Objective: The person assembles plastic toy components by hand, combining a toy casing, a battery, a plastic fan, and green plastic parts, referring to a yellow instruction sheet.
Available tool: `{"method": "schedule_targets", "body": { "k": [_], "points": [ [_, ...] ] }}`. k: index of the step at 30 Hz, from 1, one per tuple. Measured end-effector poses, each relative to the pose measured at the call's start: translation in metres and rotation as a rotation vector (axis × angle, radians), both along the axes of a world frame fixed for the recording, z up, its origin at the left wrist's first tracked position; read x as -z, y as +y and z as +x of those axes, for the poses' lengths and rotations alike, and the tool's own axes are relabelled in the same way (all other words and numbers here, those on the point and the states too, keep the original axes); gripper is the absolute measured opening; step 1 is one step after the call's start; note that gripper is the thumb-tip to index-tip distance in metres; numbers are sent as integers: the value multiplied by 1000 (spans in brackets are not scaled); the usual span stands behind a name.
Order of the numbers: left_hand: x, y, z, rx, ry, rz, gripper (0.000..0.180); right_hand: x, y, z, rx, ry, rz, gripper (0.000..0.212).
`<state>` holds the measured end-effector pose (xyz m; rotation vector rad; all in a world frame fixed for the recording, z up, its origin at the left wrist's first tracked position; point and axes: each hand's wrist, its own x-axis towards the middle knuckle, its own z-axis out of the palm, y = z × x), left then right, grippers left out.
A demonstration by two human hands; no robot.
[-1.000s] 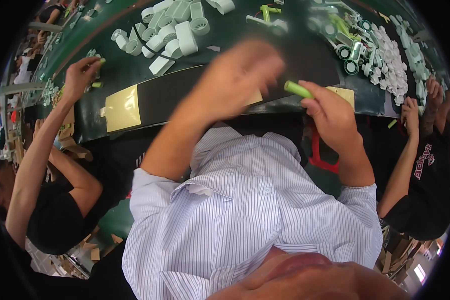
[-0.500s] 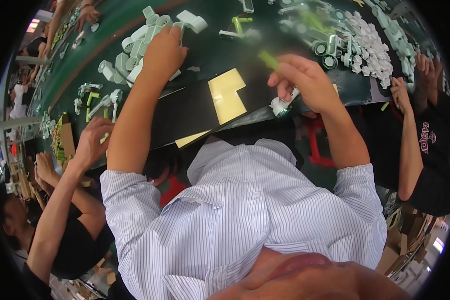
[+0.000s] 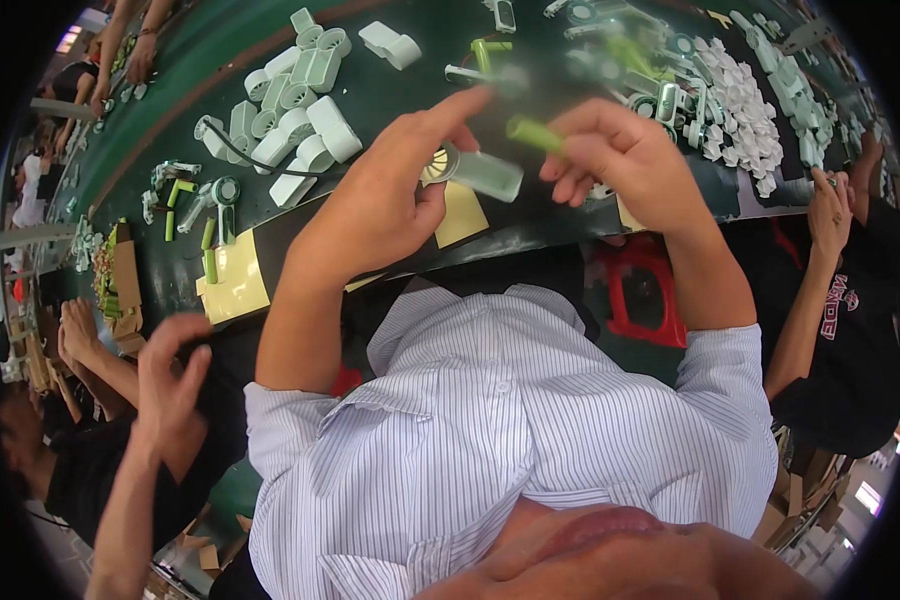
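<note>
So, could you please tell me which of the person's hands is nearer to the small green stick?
Right. The right hand pinches the green stick in its fingers, while the left hand sits apart to its left, holding the pale fan housing.

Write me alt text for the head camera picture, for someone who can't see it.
A person in a striped shirt holds a pale green plastic housing in the left hand and a small green stick in the right hand, above a dark green table. White and green plastic parts lie scattered there; co-workers' arms flank both sides.
</note>
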<state>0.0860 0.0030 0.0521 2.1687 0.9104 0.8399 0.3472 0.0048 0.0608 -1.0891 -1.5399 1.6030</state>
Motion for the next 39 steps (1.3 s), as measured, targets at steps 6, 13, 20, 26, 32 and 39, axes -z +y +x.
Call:
{"method": "schedule_targets", "body": {
  "k": [6,13,20,26,32,39],
  "points": [
    [17,-4,18,-33,-106,107,78,8,-17,-8,-17,-302,129,16],
    [24,-9,35,-45,-137,239,74,22,2,-18,-2,-585,406,26],
    [10,8,44,-253,-879,-18,71,-6,20,-29,-79,-284,111,30],
    [39,-13,65,-271,-1115,-525,35,5,21,-59,84,-89,282,28],
    [48,-14,48,-394,-1030,-555,26,21,1,-81,147,-271,450,31],
    [54,-27,32,-410,-1021,-656,24,-1,-7,-50,-313,-352,293,47]
  ]
}}
